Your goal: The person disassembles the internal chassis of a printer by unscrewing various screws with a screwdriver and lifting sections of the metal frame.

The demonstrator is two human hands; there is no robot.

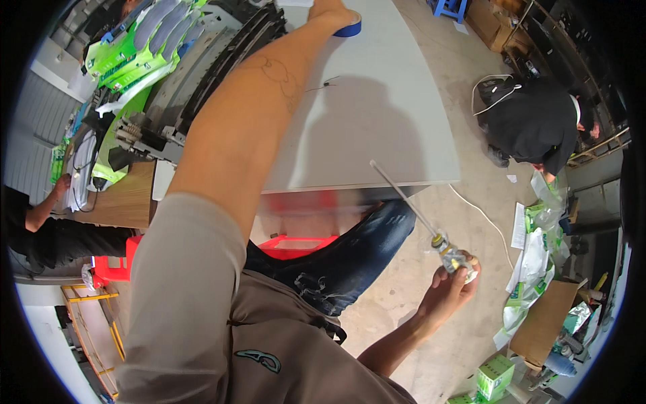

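Observation:
My right hand is closed around the clear handle of a screwdriver, out to the right of my lap. Its long metal shaft slants up and left, the tip near the front edge of the grey-white table. Stretched forward across the table, my left arm ends in my left hand at the upper border. A blue roll of tape lies right beside this hand; whether they touch I cannot tell. The picture's edge cuts off the left fingers. A small dark scrap rests on the tabletop.
A partly opened printer-like machine stands left of my arm, with green packs by it. At the right, a person in black bends over near plastic wrapping. A white cable crosses the floor; a red stool is below the table.

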